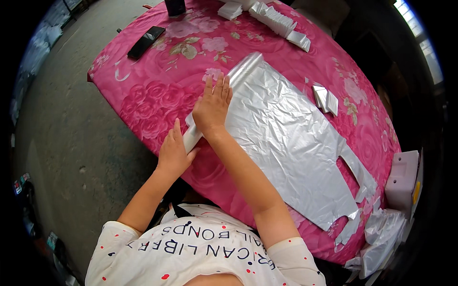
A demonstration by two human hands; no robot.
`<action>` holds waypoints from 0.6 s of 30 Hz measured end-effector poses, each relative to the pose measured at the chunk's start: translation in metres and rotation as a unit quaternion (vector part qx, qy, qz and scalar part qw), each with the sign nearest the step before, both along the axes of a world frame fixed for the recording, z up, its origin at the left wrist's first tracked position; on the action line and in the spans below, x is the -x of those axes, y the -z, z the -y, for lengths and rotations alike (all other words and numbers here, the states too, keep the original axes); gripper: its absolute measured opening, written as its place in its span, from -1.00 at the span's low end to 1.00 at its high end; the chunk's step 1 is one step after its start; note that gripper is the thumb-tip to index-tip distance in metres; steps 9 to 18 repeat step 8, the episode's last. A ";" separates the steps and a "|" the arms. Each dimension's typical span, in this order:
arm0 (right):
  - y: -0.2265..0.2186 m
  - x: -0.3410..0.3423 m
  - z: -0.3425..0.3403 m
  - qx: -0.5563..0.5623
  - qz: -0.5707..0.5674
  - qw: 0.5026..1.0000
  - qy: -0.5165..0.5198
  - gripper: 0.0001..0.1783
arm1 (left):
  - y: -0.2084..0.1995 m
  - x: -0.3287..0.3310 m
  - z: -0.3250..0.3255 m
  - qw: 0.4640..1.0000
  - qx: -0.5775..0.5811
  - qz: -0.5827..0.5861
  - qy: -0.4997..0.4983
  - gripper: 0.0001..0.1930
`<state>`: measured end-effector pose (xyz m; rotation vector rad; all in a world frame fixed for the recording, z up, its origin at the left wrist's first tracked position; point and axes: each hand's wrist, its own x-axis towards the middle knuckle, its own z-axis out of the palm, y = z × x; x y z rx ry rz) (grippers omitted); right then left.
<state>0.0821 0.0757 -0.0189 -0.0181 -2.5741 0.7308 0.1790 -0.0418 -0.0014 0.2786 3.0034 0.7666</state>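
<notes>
Two hands at frame centre-left: left hand (174,152) pinches rolled bottom edge of plastic bag (291,138); right hand (212,107) open, flat, pressing it. Bag spread across pink-clothed desk (152,95). Likely thin, light, slippery, crinkly; best held along rolled edge.

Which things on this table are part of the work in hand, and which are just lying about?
In use:
- clear plastic carrier bag, spread flat
- left hand, gripping its rolled end
- right hand, pressing flat on it

Lying about:
- black phone
- row of folded bags
- small folded bag pieces
- dark container
- floral tablecloth
</notes>
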 end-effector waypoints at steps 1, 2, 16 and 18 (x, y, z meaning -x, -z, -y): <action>0.000 -0.001 -0.001 0.044 0.036 0.998 0.016 -0.25 | -0.004 0.005 0.002 0.999 -0.038 0.033 -0.007 -0.08; 0.002 -0.003 -0.002 0.107 0.006 0.994 0.033 -0.22 | -0.008 0.006 0.003 0.995 -0.076 0.066 -0.014 -0.07; -0.005 -0.020 -0.036 0.559 0.035 0.828 -0.010 -0.07 | -0.003 -0.008 -0.003 0.770 -0.543 0.334 0.041 -0.34; -0.005 -0.020 -0.036 0.559 0.035 0.828 -0.010 -0.07 | -0.003 -0.008 -0.003 0.770 -0.543 0.334 0.041 -0.34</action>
